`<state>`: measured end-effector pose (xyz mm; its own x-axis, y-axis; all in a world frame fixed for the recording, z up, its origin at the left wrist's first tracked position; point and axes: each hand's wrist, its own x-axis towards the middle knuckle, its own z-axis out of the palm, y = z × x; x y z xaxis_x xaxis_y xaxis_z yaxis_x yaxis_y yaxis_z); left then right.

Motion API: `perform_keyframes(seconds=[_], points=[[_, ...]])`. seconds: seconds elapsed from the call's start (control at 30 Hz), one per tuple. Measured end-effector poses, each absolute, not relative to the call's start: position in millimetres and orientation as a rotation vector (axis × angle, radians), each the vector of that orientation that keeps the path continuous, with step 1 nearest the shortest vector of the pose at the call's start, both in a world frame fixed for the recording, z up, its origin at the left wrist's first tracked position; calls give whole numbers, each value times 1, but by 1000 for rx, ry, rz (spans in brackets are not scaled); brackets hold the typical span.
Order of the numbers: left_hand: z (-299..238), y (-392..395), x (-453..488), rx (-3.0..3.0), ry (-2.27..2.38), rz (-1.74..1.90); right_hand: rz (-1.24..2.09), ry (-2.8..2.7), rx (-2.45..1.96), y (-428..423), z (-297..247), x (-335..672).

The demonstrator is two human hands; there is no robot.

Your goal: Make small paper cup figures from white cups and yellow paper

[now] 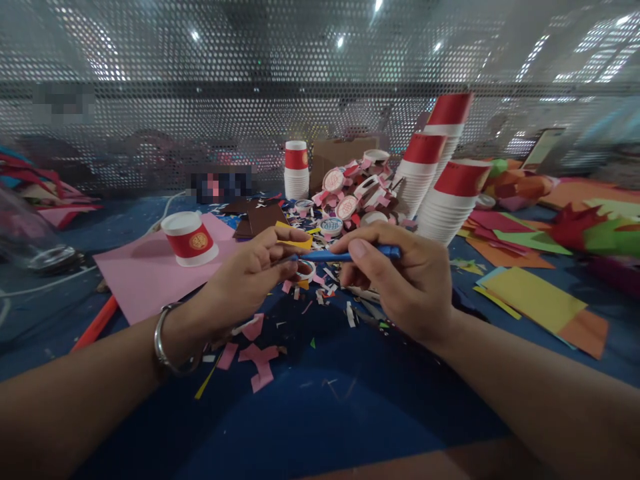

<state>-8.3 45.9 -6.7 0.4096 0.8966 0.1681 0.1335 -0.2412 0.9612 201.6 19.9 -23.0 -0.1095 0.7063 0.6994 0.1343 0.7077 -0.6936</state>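
My right hand (405,280) is closed round a blue pen (330,256), held level above the table with its narrow end toward the left. At that narrow end, the thumb and fingers of my left hand (255,270) pinch together, with the index finger stretched out above. The exact tip is hidden by the left fingertips. Just behind the left fingers shows a bit of yellow paper (300,241). Under the pen lies a cut paper-cup ring (305,270) among scraps. To the left, a red and white paper cup (190,239) stands upside down on a pink sheet (150,280).
Leaning stacks of paper cups (453,200) rise at the right, beside a heap of cut cup pieces (350,193). Another cup stack (297,170) stands behind. Coloured paper sheets (535,300) lie at right, pink scraps (260,360) in front. A perforated metal screen (240,127) closes the back.
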Motion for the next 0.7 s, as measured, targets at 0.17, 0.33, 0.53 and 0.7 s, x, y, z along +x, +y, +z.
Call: perform_keyframes(seconds=[0.17,0.33,0.53,0.7], points=[[-10,46,-8,1576,883,944,572,-1645,-675,19,-23,202],[-1,39,2,1179,964,1030,552,-1636,-674,17,-22,200],[21,28,17,768,1179,1098,549,-1694,-693,14,-22,199],[15,29,16,819,1165,1137,544,-1717,-657,13,-21,195]])
